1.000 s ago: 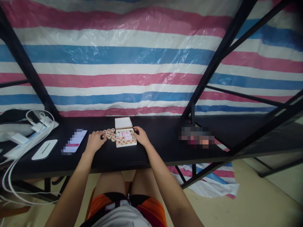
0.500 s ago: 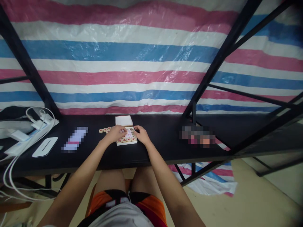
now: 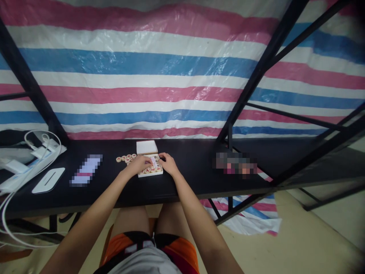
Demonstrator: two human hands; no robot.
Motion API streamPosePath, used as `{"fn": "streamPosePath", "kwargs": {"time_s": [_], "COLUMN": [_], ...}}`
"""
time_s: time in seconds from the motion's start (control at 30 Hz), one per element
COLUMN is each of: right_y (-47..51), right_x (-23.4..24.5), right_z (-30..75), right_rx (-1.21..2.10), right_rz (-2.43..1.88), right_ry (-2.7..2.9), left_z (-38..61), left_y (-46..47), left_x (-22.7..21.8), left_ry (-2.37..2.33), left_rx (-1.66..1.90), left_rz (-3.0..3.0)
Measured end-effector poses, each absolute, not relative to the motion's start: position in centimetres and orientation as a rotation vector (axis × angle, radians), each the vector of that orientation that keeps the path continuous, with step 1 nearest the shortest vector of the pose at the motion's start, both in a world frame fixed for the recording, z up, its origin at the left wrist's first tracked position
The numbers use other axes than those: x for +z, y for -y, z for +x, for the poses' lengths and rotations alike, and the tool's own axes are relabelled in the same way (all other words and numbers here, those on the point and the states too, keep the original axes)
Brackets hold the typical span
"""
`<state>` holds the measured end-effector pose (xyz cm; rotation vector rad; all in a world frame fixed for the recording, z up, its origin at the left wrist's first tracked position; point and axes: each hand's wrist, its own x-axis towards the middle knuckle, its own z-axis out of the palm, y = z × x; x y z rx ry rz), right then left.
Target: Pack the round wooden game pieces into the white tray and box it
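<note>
A white box (image 3: 151,174) on the black table holds several round xiangqi pieces (image 3: 147,170) with red or dark characters. My left hand (image 3: 138,164) reaches over its left side, fingers bent down and closed among the pieces; what lies under the fingertips is hidden. At the right rim, the thumb and fingers of my right hand (image 3: 169,163) curl round the box's edge. Just behind is the white lid (image 3: 146,147). More xiangqi pieces (image 3: 123,158) lie loose in a row left of the box, partly covered by my left hand.
White cables (image 3: 58,133) and a power strip (image 3: 42,148) crowd the table's left end, near a flat white object (image 3: 49,180). Two blurred-out items, one pale (image 3: 87,170) and one darker (image 3: 235,163), flank the box. Black metal posts (image 3: 251,83) rise before a striped sheet (image 3: 148,91).
The view has shifted slightly, moving everything a little to the left. My left fingers have moved slightly over the pieces; my right hand stays at the box's right edge.
</note>
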<state>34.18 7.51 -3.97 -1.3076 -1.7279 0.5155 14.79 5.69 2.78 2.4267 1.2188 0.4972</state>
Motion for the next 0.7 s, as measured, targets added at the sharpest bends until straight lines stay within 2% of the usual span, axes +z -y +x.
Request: {"fn": "streamPosePath", "kwargs": {"time_s": [0.17, 0.3, 0.37, 0.53, 0.7], "right_y": [-7.4, -7.2, -7.1, -7.1, -7.2], "right_x": [-3.9, -3.6, -3.5, -3.5, -3.7], "right_z": [34.2, 34.1, 34.1, 34.1, 34.1], "right_rx": [0.536, 0.547, 0.546, 0.536, 0.531], "right_rz": [-1.315, -1.326, -1.328, -1.327, -1.323], "right_ry": [1.723, 1.723, 1.726, 1.719, 1.711], "left_z": [11.7, 6.0, 3.7, 1.6, 2.1], "left_y": [-5.9, -6.4, -6.6, -6.4, -6.2], "left_x": [3.6, 3.0, 1.9, -0.2, 2.3], "left_ry": [-1.270, -1.694, -1.841, -1.802, -1.832], "left_rx": [0.815, 1.040, 0.960, 0.797, 0.716], "left_rz": [2.458, 2.351, 2.321, 2.290, 2.181]}}
